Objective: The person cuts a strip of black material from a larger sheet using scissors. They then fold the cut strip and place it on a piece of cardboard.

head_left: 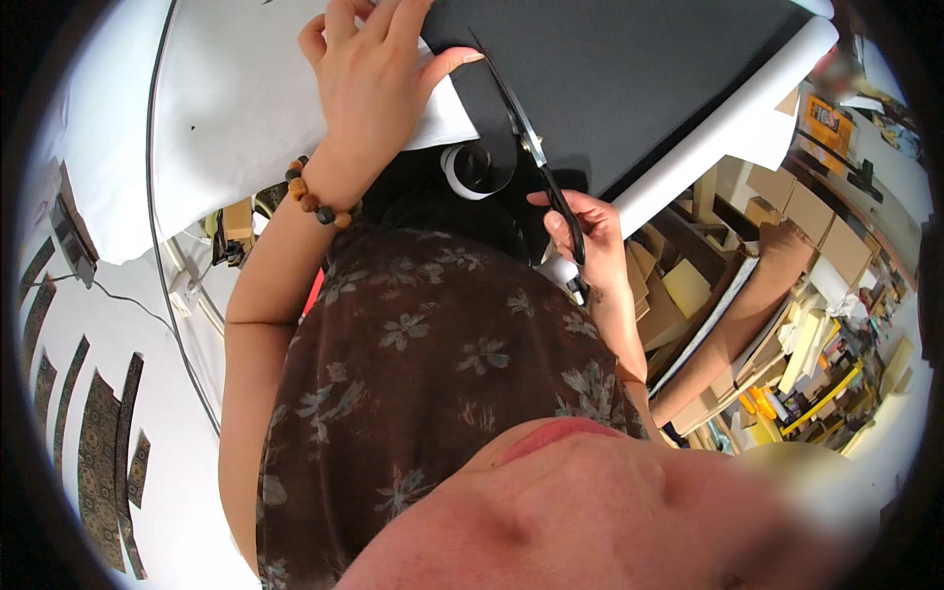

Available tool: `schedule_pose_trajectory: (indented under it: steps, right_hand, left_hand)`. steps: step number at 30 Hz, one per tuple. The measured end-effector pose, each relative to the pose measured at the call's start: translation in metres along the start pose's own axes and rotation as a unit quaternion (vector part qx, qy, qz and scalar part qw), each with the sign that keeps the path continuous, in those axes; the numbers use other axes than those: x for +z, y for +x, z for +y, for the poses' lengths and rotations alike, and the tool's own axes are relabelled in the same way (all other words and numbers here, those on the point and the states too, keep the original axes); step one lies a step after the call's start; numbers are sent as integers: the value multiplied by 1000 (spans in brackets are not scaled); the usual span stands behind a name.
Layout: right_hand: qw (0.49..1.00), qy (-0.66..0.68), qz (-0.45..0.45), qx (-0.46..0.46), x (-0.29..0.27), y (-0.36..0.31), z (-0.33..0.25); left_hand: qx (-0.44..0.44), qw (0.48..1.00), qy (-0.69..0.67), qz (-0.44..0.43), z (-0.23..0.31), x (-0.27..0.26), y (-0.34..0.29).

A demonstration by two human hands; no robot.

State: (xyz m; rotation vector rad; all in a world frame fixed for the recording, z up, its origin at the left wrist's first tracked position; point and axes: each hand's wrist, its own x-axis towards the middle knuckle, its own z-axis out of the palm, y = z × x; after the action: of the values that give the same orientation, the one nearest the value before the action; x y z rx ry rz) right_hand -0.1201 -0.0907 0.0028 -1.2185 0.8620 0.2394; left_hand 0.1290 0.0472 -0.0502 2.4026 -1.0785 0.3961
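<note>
My right hand [595,234] is closed around the black handles of a pair of scissors [528,136]. Their blades point away from me along the edge of a large black sheet [610,84]. A narrow black strip hangs beside the blades and ends in a curl [464,175] that shows a white underside. With fingers spread, my left hand [374,84] lies left of the scissors, its thumb stretched toward the blade tips. Some of its fingertips are cut off by the top edge. Under its palm side a white sheet [447,118] shows.
White material covers the table [236,88] at left. A white roll [733,113] borders the black sheet on the right. Below it are cardboard pieces [678,285] and a cardboard tube [737,334]. A black cable [152,197] runs down the left, near patterned strips [103,452].
</note>
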Motion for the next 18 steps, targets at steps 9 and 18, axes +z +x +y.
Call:
schedule_pose_trajectory:
  steps: [9,18]
  right_hand:
    - [1000,-11,-9,6,-5,4,-9]
    - [1000,-6,-13,-10,-2,15,-17]
  left_hand:
    - [-53,991,-58,-104,-14,-1,15]
    - [-43,987,-62,-140,-17,-1,16]
